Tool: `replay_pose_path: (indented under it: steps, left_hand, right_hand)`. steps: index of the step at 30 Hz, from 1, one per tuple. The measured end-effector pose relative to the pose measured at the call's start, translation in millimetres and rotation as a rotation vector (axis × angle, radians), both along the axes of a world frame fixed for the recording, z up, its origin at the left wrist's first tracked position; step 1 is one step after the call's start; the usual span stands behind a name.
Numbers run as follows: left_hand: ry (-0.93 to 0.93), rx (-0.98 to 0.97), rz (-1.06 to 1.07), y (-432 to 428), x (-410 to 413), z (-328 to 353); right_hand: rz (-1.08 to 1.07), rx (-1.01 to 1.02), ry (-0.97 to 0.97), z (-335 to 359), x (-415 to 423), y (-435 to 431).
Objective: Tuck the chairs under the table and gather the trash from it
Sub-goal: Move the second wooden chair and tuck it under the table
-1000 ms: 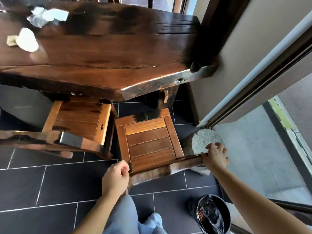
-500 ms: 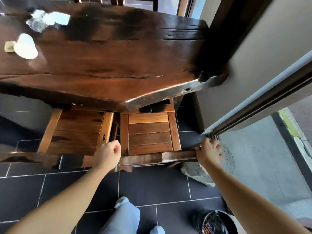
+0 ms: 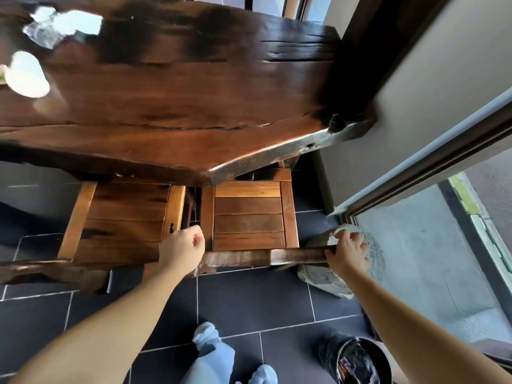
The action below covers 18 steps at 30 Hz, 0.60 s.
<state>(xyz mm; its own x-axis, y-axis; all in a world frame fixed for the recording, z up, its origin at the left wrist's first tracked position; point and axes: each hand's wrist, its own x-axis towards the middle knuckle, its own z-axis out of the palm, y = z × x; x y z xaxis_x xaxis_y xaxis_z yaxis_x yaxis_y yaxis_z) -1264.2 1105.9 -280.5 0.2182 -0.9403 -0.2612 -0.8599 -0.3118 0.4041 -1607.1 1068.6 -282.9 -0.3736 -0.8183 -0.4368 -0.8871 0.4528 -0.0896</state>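
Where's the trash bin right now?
In the head view the black-lined trash bin sits on the dark tile floor at bottom right, below the right forearm and right of the person's feet.

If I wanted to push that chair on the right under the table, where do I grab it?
Grab the chair's top back rail, one hand near each end, from behind where you stand. It is a long bar facing you, and the left hand and right hand sit there now. The seat is partly under the table.
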Motion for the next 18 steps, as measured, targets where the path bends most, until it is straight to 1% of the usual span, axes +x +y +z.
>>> replay_pose_path:
  steps: [3, 7, 10, 12, 14, 16, 18]
  left_hand:
    - [-0.017, 0.022, 0.051, 5, -5, 4]
    - [-0.059, 0.173, 0.086, 12, -13, 11]
    - [-0.062, 0.205, 0.122, 22, -18, 16]
    - [-0.091, 0.229, 0.134, 38, -24, 18]
    - [-0.124, 0.251, 0.120, 53, -32, 16]
    - [-0.158, 0.274, 0.125, 63, -42, 15]
    - [-0.238, 0.263, 0.109, 69, -54, 13]
  right_hand:
    - [0.039, 0.017, -0.059, 4, -3, 3]
    - [0.080, 0.046, -0.156, 14, -8, 2]
    - [0.126, 0.058, -0.214, 15, -14, -1]
    - [0.193, 0.071, -0.237, 14, -19, -1]
    - [0.257, 0.096, -0.241, 14, -27, -2]
    - [0.334, 0.099, -0.205, 14, -36, -1]
    - [0.441, 0.042, -0.143, 14, -44, 0]
